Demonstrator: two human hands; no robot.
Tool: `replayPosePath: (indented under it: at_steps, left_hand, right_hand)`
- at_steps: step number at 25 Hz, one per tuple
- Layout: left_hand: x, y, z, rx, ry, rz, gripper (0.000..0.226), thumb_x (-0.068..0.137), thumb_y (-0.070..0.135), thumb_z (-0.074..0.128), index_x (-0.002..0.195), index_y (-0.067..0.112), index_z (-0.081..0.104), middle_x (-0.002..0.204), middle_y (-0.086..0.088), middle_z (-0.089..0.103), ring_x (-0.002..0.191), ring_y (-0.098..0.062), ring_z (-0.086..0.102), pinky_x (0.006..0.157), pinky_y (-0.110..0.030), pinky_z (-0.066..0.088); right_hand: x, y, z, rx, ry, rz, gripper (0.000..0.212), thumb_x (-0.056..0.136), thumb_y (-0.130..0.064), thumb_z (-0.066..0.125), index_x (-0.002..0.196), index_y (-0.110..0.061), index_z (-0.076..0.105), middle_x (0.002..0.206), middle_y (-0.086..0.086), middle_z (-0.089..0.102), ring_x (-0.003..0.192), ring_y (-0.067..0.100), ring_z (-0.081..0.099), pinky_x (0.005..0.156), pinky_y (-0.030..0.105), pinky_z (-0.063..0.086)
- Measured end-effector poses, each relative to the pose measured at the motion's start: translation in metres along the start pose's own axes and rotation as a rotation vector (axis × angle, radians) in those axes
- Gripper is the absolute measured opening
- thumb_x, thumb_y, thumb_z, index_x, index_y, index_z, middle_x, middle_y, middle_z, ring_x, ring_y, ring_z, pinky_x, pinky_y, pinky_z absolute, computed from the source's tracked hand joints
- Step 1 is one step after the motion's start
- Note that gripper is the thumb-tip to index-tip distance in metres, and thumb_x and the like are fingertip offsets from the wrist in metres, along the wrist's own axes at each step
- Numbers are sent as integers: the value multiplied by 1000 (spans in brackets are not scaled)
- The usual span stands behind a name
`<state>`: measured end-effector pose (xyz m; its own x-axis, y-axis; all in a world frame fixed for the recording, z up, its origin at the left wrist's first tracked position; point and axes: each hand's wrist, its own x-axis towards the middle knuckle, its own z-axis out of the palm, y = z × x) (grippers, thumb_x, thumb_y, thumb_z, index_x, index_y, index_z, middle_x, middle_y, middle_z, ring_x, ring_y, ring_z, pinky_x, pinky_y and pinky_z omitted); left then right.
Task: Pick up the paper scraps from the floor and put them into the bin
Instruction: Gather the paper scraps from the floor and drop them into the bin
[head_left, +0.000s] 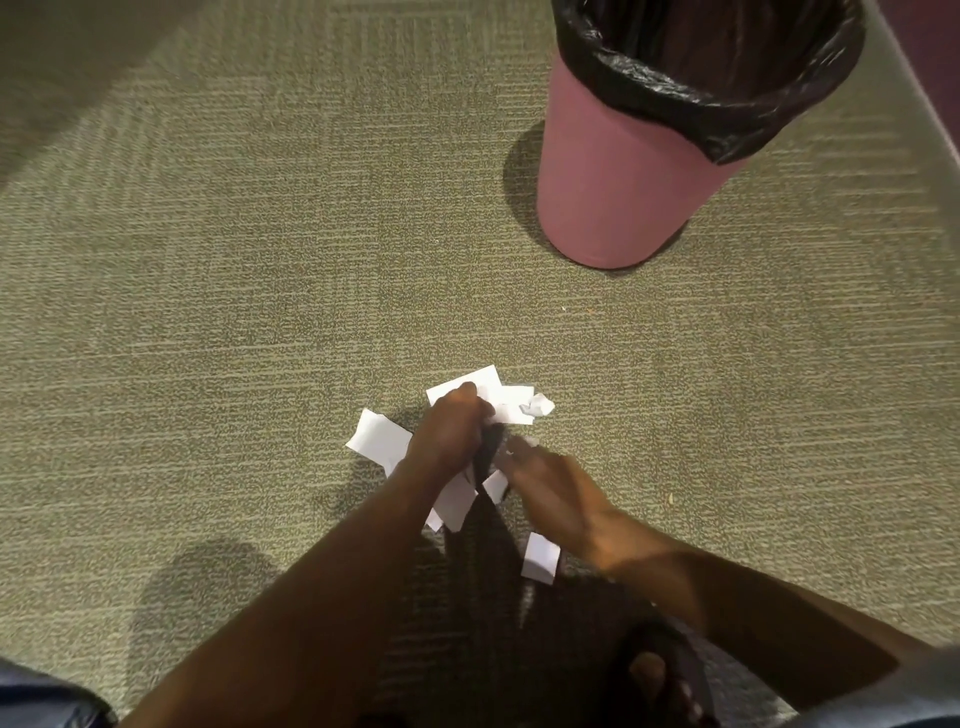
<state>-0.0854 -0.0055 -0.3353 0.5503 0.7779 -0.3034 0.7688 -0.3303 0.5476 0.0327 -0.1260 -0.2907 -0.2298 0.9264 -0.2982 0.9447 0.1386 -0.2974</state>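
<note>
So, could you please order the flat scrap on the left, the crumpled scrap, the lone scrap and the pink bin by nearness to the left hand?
From the left hand:
1. Flat scrap, right beside it, on the left.
2. Crumpled scrap, just to its right.
3. Lone scrap, lower down, beside the right hand.
4. Pink bin, far ahead on the right.

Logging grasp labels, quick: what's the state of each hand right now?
Left hand: fingers curled round paper scraps.
Right hand: looks open, fingers straight, reaching toward the scraps; blurred.
</note>
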Motion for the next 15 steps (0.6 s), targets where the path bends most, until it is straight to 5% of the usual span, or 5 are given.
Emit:
replayPosePath:
  at_steps: [3, 8, 10, 13, 15]
  left_hand:
    - [3, -3, 0, -8, 66, 55, 16, 80, 9, 71, 93, 1, 73, 97, -19, 67, 91, -35, 64, 77, -40, 52]
    - [17, 6, -20, -346, 203, -31, 9, 75, -1, 69, 79, 3, 75, 84, -11, 72, 79, -21, 65, 75, -34, 53]
    - [24, 27, -45, -519, 191, -94, 10, 78, 1, 69, 81, 6, 77, 83, -6, 74, 79, -14, 66, 75, -25, 51]
    - [29, 63, -84, -731, 256, -70, 8, 81, 6, 72, 82, 11, 77, 87, -1, 76, 83, -15, 69, 80, -28, 52]
    - [31, 83, -108, -804, 276, -46, 10, 82, 9, 74, 80, 18, 78, 87, 1, 76, 78, -16, 69, 75, -31, 54]
  right_hand:
    - [7, 17, -22, 203, 119, 160, 20, 99, -12, 45, 111, -16, 61, 104, 10, 64, 84, 29, 65, 74, 44, 57]
    - [13, 44, -61, 421, 278, 324, 23, 88, -7, 69, 109, -17, 72, 100, -3, 69, 76, -3, 54, 64, 2, 37]
    - [12, 55, -80, 612, 345, 360, 19, 86, -10, 72, 104, -18, 76, 94, -8, 72, 72, -4, 59, 65, 5, 40]
    - [11, 68, -116, 845, 480, 437, 16, 84, -14, 75, 98, -21, 78, 100, -8, 76, 81, 23, 72, 76, 39, 60]
    - [6, 72, -146, 921, 562, 454, 15, 83, -13, 76, 97, -19, 78, 102, -5, 76, 88, 18, 73, 83, 44, 60]
